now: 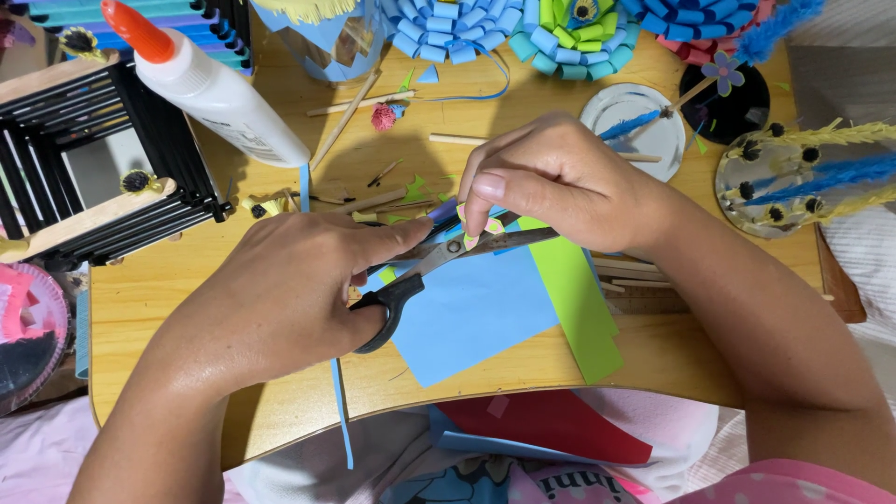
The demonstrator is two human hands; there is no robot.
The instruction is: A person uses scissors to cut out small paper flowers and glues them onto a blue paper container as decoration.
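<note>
My left hand [280, 294] grips black-handled scissors [425, 266] over the wooden table [149, 289], blades pointing right. My right hand [551, 182] pinches a small pink and yellow paper piece [478, 229] right at the blades. A blue paper sheet [467, 317] and a green sheet [579, 299] lie flat beneath both hands.
A white glue bottle with orange cap [210, 84] lies at the upper left beside a black stick frame [93, 159]. Rolled-paper flowers [523, 28] line the far edge. Round discs with feathers [775, 177] sit right. Wooden sticks and paper scraps are scattered. Red paper [551, 425] lies on my lap.
</note>
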